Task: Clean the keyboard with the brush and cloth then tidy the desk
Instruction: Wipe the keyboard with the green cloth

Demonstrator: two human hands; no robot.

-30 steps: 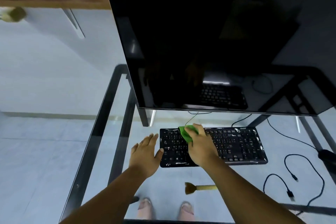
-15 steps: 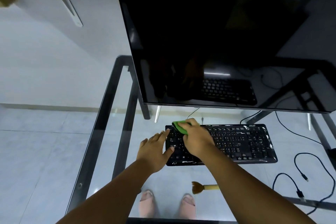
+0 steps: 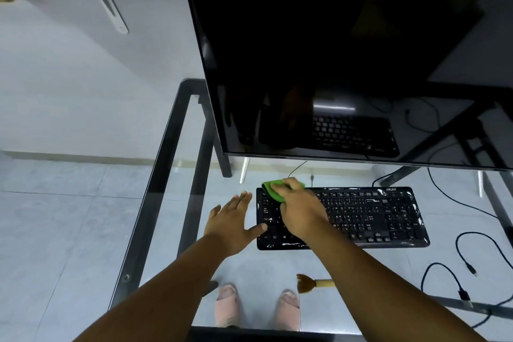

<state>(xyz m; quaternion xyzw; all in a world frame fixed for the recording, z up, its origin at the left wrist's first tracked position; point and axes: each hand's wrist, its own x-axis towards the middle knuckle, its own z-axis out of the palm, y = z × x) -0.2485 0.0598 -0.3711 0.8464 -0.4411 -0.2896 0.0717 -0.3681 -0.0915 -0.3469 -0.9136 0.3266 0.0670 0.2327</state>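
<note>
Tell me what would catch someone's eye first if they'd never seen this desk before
The big dark monitor fills the upper right and mirrors the desk below it. Under it, on the glass desk, the right hand presses a bright green cloth on the far left corner of the black keyboard, while the left hand lies flat at the keyboard's left edge. A brush lies nearer the person.

Bright green cloth [image 3: 273, 190]; black keyboard [image 3: 369, 216] with white legends; brush [image 3: 315, 283] with brown bristles, pale tan handle; black monitor [image 3: 347, 58]; pink slippers [image 3: 227, 304]; black cables [image 3: 455, 280].
</note>
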